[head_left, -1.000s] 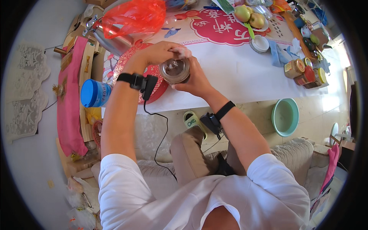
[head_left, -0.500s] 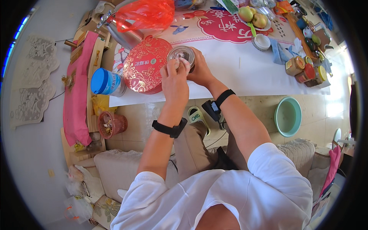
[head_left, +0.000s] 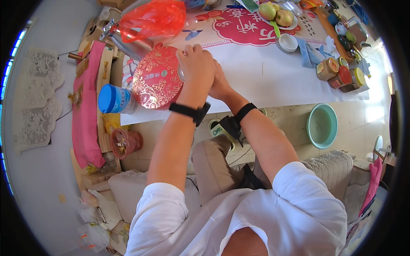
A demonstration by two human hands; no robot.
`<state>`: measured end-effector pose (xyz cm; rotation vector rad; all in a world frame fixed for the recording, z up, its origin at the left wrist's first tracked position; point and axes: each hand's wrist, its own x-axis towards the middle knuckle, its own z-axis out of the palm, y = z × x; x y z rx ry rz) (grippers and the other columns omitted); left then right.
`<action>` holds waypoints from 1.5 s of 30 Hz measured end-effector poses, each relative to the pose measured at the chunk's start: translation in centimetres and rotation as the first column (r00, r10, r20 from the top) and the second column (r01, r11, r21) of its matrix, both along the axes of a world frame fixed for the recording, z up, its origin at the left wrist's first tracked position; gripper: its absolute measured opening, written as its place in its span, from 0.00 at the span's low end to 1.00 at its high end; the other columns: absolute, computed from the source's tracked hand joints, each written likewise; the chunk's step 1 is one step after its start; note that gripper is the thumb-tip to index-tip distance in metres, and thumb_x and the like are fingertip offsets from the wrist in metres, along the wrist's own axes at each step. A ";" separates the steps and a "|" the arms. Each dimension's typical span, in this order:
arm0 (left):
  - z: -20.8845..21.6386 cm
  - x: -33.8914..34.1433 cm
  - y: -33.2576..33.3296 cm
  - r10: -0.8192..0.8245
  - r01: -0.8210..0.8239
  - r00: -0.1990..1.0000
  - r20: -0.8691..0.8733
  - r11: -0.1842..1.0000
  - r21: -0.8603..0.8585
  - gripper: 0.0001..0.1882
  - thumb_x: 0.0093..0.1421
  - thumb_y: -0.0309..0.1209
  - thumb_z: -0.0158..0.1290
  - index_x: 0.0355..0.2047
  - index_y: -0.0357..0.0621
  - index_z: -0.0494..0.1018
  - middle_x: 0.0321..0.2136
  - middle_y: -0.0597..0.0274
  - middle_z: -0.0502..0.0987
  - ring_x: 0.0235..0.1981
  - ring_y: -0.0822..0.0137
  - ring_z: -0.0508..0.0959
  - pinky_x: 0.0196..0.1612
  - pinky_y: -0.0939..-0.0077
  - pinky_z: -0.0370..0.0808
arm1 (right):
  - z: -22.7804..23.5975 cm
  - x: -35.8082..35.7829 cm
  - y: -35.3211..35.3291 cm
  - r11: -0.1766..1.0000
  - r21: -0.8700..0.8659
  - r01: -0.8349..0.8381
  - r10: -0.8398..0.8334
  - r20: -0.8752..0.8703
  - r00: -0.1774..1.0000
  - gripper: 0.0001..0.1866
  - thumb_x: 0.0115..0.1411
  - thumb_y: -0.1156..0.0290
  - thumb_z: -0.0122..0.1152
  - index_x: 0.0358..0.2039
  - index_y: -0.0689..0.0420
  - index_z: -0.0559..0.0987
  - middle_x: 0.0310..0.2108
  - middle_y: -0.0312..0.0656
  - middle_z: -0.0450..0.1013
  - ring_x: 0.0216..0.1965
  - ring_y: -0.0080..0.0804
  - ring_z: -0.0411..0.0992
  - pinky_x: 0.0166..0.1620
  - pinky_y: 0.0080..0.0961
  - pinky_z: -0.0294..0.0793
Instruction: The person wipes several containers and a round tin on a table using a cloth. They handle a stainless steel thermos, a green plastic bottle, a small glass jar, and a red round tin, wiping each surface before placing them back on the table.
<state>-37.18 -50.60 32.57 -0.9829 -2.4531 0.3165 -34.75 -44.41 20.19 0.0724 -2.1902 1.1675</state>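
Observation:
My left hand (head_left: 196, 64) is bent over a glass jar (head_left: 181, 73) beside the round red tin (head_left: 158, 79); only a sliver of the jar shows. Its fingers are curled. The white wad of tissue seen in those fingers earlier is now hidden behind the hand. My right hand (head_left: 220, 83) closes round the jar's right side, with its fingers largely covered by the left hand. Gold patterns decorate the tin's lid, which lies directly left of the jar.
A blue-lidded plastic jar (head_left: 112, 99) stands left of the tin, below a steel kettle (head_left: 134, 45) and a red plastic bag (head_left: 153, 19). Fruit (head_left: 282, 17), a white bowl (head_left: 288, 42), a blue cloth (head_left: 307, 55) and several food jars (head_left: 337, 74) line the right side.
My left hand has turned and risen over the jar, covering its mouth and the white tissue. The right hand has moved slightly down and right. The whole view has shifted a little.

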 end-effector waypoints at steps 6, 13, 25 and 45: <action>-3.7 5.1 -6.4 -0.266 0.265 0.963 -0.035 0.926 0.268 0.21 0.58 0.29 0.53 0.53 0.45 0.76 0.54 0.64 0.73 0.53 0.59 0.70 0.55 0.57 0.67 | -0.4 -0.2 -0.2 0.999 0.015 0.047 -0.046 -0.051 0.998 0.50 0.43 0.58 0.77 0.66 0.50 0.61 0.61 0.49 0.64 0.63 0.53 0.60 0.63 0.47 0.61; -3.4 2.2 -12.1 -0.296 0.226 0.948 0.116 0.883 0.411 0.23 0.57 0.22 0.53 0.55 0.40 0.75 0.57 0.61 0.71 0.50 0.52 0.71 0.55 0.63 0.70 | 1.5 1.5 -0.2 0.982 -0.188 0.006 0.017 0.121 0.992 0.57 0.35 0.59 0.81 0.66 0.50 0.60 0.62 0.49 0.62 0.63 0.53 0.60 0.66 0.46 0.61; -3.3 4.7 -5.4 -0.207 0.201 0.978 -0.025 0.906 0.371 0.15 0.60 0.28 0.55 0.48 0.38 0.74 0.43 0.58 0.70 0.42 0.54 0.71 0.45 0.60 0.71 | 0.2 0.4 -0.2 0.995 -0.101 0.014 -0.017 -0.030 0.999 0.43 0.49 0.60 0.73 0.64 0.55 0.63 0.61 0.49 0.63 0.63 0.52 0.60 0.64 0.45 0.61; -2.7 -0.4 -11.9 -0.239 0.071 0.908 0.345 0.897 0.436 0.25 0.59 0.20 0.49 0.59 0.36 0.71 0.57 0.52 0.70 0.55 0.49 0.71 0.58 0.58 0.70 | 1.9 1.9 -0.1 0.978 -0.207 -0.004 0.045 0.195 0.980 0.58 0.36 0.57 0.81 0.67 0.49 0.59 0.64 0.46 0.59 0.66 0.51 0.56 0.67 0.47 0.57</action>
